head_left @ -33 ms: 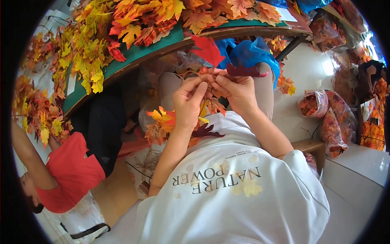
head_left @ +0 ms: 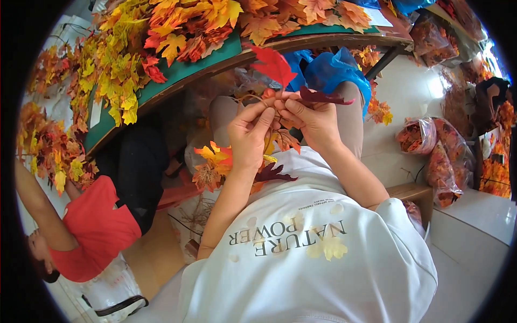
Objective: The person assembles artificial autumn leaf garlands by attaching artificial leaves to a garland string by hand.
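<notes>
Over my lap, both hands are closed in a pinch on an artificial maple-leaf garland with a thin brown stem. My left hand (head_left: 249, 132) grips the stem with thumb and forefinger. My right hand (head_left: 315, 123) pinches right beside it, fingertips nearly touching. A bright red leaf (head_left: 273, 67) stands up above the fingertips, and a dark purple leaf (head_left: 326, 97) sticks out past my right hand. Next to the left fingertips is a small round orange piece (head_left: 268, 93). Yellow and orange leaves (head_left: 215, 157) of the strand hang by my left wrist. The exact pinch point is hidden by my fingers.
A green-topped table (head_left: 215, 58) piled with yellow and orange leaves (head_left: 113, 70) curves ahead. A person in a red shirt (head_left: 102, 231) is at the left. Blue plastic (head_left: 334, 70) lies by my knee. Bagged leaves (head_left: 444, 156) and a white box (head_left: 476, 215) are at the right.
</notes>
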Demonstrator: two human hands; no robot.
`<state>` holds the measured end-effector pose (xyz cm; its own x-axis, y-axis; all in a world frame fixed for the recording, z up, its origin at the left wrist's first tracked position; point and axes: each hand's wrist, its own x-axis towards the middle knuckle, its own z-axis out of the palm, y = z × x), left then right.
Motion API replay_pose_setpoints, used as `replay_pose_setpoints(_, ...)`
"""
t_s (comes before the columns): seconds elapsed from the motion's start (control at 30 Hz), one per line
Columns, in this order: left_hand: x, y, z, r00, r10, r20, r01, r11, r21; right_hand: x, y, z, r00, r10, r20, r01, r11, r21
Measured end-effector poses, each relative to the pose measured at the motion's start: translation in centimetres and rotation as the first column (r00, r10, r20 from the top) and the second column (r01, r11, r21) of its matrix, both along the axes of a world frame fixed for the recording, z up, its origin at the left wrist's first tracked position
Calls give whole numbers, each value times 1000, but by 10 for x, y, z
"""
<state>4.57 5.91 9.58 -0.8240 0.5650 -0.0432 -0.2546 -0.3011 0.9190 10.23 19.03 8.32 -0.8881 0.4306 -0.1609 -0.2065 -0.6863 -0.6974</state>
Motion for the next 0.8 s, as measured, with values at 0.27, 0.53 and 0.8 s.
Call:
replay_pose_setpoints(0.27,8,10,13,996,3,-90,-6,999,-33,0,9,-19,1000,-16,-26,15,999,-52)
replay_pose_setpoints(0.53,7,11,13,992,38,-123,-50,994,-97,3,-2,-15,998,16,-68,-26,987,-156)
replay_pose_setpoints(0.8,7,8,10,995,48,-91,-59,990,-126,3,-5,-21,998,5,-63,-13,993,-118)
